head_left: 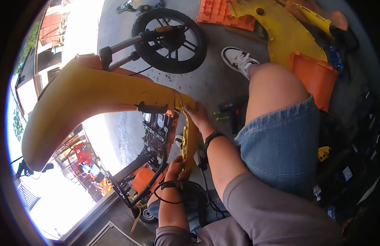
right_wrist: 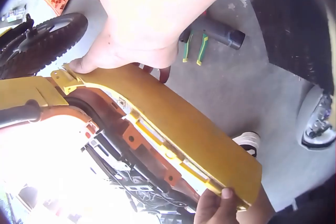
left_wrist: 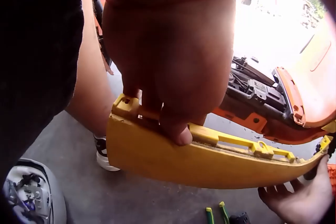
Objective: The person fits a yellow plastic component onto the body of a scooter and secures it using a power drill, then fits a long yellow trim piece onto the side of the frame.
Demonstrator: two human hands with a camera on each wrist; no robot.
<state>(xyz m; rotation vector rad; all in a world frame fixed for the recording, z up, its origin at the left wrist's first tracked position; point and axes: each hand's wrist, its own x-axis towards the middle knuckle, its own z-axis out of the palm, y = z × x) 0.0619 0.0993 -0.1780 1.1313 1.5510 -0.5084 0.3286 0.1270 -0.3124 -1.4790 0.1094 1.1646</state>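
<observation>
A long, curved yellow plastic panel, with a row of clip tabs along one edge, is held between both hands beside the scooter frame. My left hand pinches its near end; in the left wrist view the thumb lies over the edge. At the far end my right hand grips the panel, thumb at the clip edge and fingers curled beneath, as the right wrist view shows. That end meets the large yellow front body cover. Wiring and dark parts of the frame show next to the panel.
The scooter's front wheel and fork lie beyond the cover. Green-handled pliers and a dark power tool are on the floor. Orange panels and a yellow panel lie at the back right. A strapped cable hangs near the forearms.
</observation>
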